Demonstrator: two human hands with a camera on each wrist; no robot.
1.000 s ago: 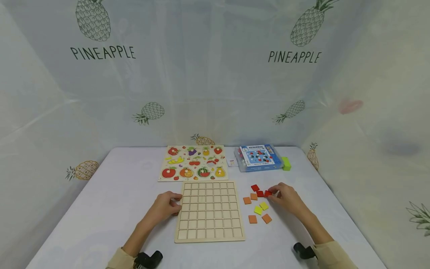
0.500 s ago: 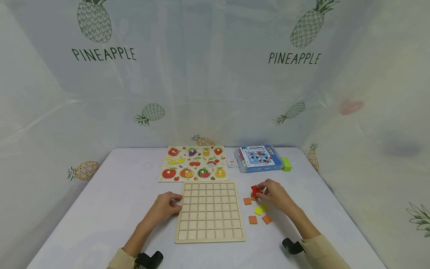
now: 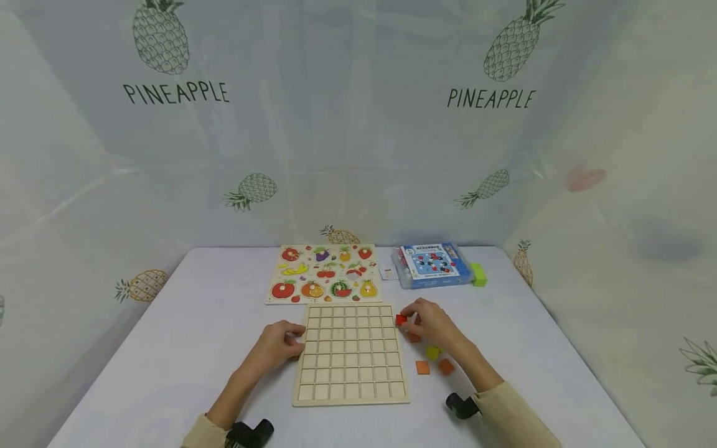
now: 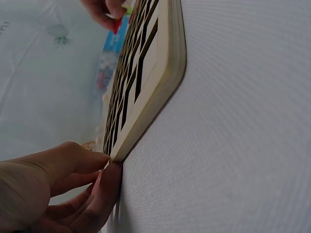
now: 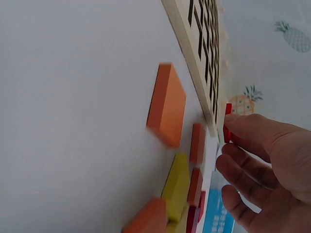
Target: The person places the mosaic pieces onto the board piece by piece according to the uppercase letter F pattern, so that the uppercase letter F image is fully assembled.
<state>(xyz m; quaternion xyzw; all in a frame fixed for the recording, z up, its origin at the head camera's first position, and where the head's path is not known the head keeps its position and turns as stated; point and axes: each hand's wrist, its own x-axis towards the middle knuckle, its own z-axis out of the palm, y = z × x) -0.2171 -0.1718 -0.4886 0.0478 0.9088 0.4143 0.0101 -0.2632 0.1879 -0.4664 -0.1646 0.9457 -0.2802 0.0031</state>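
Observation:
A pale wooden grid board (image 3: pixel 351 351) with square recesses lies flat on the table. At its left edge my left hand (image 3: pixel 276 342) holds the board, thumb and fingers right at the rim; the left wrist view shows the left hand (image 4: pixel 73 189) close up. Between the thumb and fingertips of my right hand (image 3: pixel 434 323) is a small red square tile (image 3: pixel 401 320), held just above the board's upper right edge. The right wrist view shows this red tile (image 5: pixel 227 122) standing on edge in the pinch. My right hand hides some of the tiles below it.
Orange tiles (image 3: pixel 422 368) and yellow tiles (image 3: pixel 433 353) lie right of the board; in the right wrist view, dark red tiles (image 5: pixel 193 218) lie farther off. Behind the board are a fruit puzzle (image 3: pixel 325 270), a blue box (image 3: pixel 434 264) and a green block (image 3: pixel 478 274).
My right hand has moved left from the red tiles to the board's upper right edge, bringing a red tile along. The left hand has stayed at the board's left edge.

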